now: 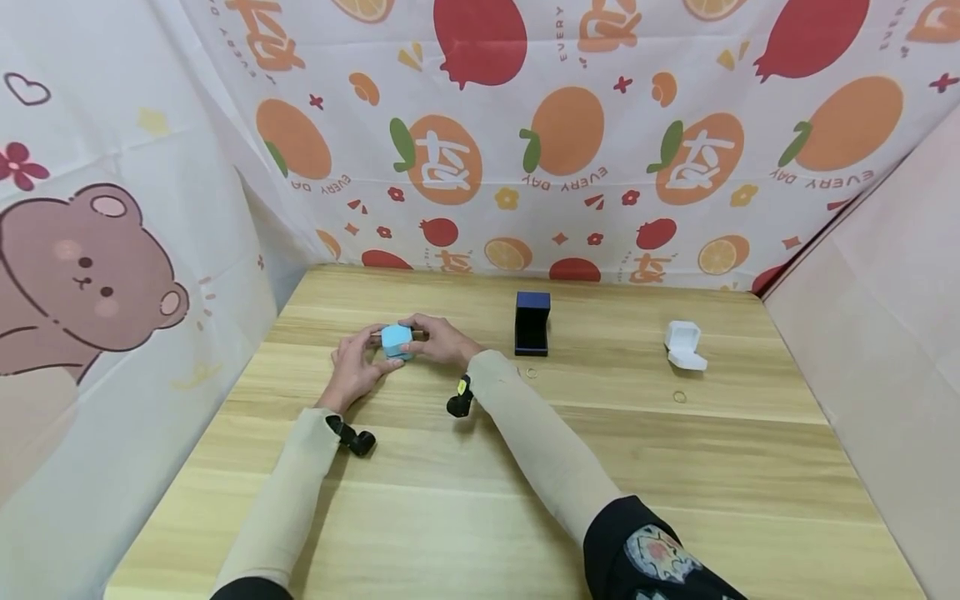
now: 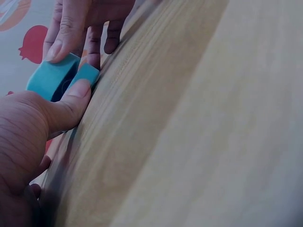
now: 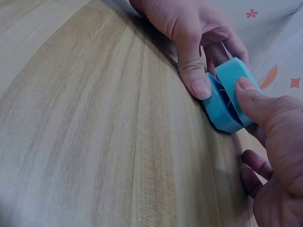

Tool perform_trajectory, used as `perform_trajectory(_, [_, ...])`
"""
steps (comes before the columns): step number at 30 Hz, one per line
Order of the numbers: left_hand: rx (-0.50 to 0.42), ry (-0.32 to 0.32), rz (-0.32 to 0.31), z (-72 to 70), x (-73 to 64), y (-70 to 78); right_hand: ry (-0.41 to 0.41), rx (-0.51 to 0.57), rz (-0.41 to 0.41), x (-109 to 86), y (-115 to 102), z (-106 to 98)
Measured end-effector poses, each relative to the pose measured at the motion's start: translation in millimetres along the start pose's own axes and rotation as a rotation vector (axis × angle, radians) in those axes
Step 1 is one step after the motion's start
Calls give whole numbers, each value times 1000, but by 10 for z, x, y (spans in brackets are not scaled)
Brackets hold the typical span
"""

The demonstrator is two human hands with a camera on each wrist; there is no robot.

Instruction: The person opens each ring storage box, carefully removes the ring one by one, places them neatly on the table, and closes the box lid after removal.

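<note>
Both hands hold a light blue ring box (image 1: pixel 397 340) at the left back of the table. Its lid (image 3: pixel 235 81) stands slightly apart from the base (image 3: pixel 220 111), and a thin ring edge shows in the dark gap. My left hand (image 1: pixel 356 372) grips the box from the left, thumb on the base. From the right, my right hand (image 1: pixel 442 340) pinches it, thumb on the lid. The other fingers of both hands are partly hidden behind the box.
A dark blue ring box (image 1: pixel 532 323) stands open at the back middle, a ring (image 1: pixel 531 373) before it. Farther right is an open white ring box (image 1: pixel 684 345) with a gold ring (image 1: pixel 679 397) in front. Printed cloth (image 1: pixel 495 192) hangs along the wooden table's (image 1: pixel 465 533) back edge.
</note>
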State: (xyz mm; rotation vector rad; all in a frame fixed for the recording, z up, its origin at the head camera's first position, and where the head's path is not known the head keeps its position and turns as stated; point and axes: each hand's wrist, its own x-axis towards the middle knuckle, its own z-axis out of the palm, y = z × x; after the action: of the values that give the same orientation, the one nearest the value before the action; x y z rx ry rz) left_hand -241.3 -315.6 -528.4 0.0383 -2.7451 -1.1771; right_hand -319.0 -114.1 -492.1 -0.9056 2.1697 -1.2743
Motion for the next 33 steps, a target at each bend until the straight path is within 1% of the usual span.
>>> perform_trajectory(12, [-12,-3,-2,-41,-5,87,2,-14,20,-3,-36,-32])
perform_trajectory(19, [-5,-2,-5,-30,-25,79,-11,-15,2,-11,-35,-34])
perform_trajectory(30, [-9,-3,-5,-35,-42,82,-17,-55,-26,15,-14,-32])
perform_trajectory(33, [-13,-5,-6,-30,-48,89,-17,-64,-21,15,-14,-35])
